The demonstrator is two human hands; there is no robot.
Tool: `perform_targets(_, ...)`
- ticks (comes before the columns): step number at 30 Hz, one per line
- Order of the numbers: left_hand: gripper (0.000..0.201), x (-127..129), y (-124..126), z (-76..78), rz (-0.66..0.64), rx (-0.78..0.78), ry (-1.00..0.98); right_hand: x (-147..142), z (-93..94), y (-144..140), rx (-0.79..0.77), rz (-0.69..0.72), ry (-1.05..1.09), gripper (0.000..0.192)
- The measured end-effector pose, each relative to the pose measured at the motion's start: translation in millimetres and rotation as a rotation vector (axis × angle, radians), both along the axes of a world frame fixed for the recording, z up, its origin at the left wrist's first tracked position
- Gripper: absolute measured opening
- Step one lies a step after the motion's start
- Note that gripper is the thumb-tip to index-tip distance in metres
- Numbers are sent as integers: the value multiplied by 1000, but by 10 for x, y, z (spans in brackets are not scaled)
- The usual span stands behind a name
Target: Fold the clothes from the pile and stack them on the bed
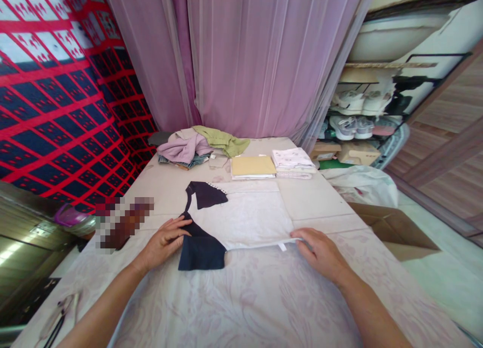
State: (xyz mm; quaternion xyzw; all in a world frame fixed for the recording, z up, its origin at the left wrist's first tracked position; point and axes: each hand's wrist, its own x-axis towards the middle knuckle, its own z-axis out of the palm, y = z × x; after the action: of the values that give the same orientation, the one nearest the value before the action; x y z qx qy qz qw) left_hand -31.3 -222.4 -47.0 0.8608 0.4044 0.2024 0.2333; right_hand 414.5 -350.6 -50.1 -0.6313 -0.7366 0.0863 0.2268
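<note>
A white T-shirt with dark navy sleeves and collar lies flat in the middle of a table covered with a pale floral cloth. My left hand rests on the near navy sleeve, fingers touching the shirt's shoulder. My right hand pinches the shirt's near hem beside a small white tag. The other navy sleeve lies spread on the far side.
At the table's far end lie a heap of unfolded clothes, a folded yellow garment and a folded white one. A cardboard box and a white bag sit on the floor at right, before a shoe rack.
</note>
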Motion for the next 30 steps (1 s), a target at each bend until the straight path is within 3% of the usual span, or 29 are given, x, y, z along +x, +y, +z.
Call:
perform_targets(6,48,302,241,108,287,-305,-258,112,98,486,-109,-112,142,30)
perform_targets(11,38,476,561,66,491,-300,-206,112,-69,837,-59,-256,261,39)
perform_targets(17,37,448,642,-9,407,-423,-151,-76,-324,807,100,-495,169,41)
perform_targets(22,49,433,532,-28,383,-327,-123,-113,-352,802,167,-493,169,42)
perform_targets(26,36,473,437,-60,462,-203,-64,-115,-302,799,137,-489,202,44)
perform_targets(30,44,508,390,-69,543,-225,-197,-118,-265,765,140,-487,266,45)
